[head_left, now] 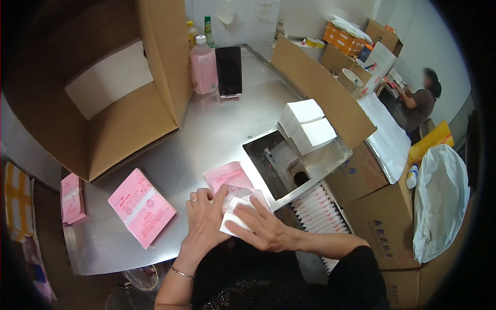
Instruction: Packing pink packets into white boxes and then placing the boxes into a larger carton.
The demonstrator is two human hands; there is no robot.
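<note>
My left hand (205, 214), with a ring and a bracelet, is closed at the edge of a pink printed packet (228, 175) near the table's front. Its index finger lies along translucent film at the packet's near end. My right hand (263, 225) rests on a small stack of folded white tissues (231, 221) beside it. The right fingers are stretched apart over the tissues; the underside of the stack is hidden. To the left lie a pile of pink packets (142, 207) and a smaller pink pile (73, 199).
A large open carton (129, 124) stands at the left. Behind are a pink bottle (204, 67) and a dark phone (229, 72). White tissue blocks (308, 124) stand beside a recessed metal opening (268, 155). Cartons (380, 222) fill the right; a person (421, 103) sits beyond.
</note>
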